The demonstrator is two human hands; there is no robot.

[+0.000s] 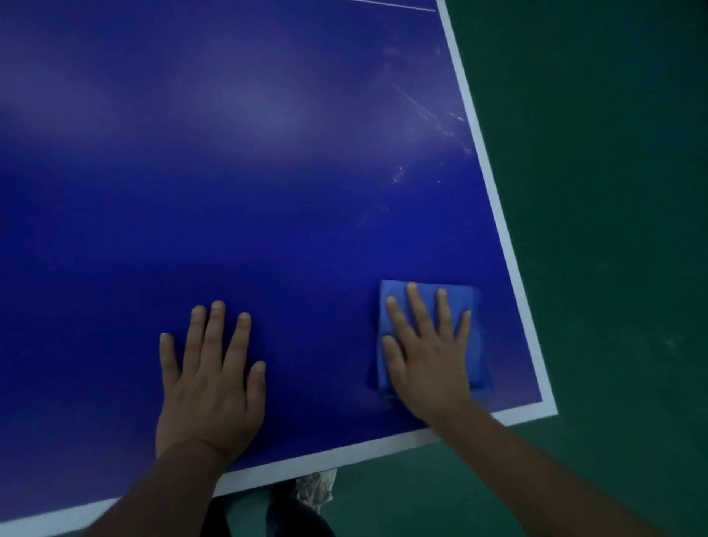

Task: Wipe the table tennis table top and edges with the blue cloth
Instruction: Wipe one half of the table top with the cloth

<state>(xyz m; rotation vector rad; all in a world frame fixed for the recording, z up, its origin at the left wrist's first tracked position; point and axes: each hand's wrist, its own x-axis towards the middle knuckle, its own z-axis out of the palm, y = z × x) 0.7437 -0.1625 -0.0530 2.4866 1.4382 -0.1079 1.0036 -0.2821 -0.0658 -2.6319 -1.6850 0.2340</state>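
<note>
The dark blue table tennis table top (237, 184) fills most of the view, with a white border line along its near edge and right edge (494, 191). A folded blue cloth (477, 337) lies flat on the top near the front right corner. My right hand (429, 352) presses flat on the cloth, fingers spread, covering its left and middle part. My left hand (210, 383) rests flat on the bare table top to the left, fingers apart, holding nothing. Pale smears (425, 111) show on the surface further up near the right edge.
A green floor (613, 230) surrounds the table on the right and in front. Below the near edge, part of my legs and a pale shoe (318, 488) show. A thin white line (394, 4) crosses the top far edge of the view.
</note>
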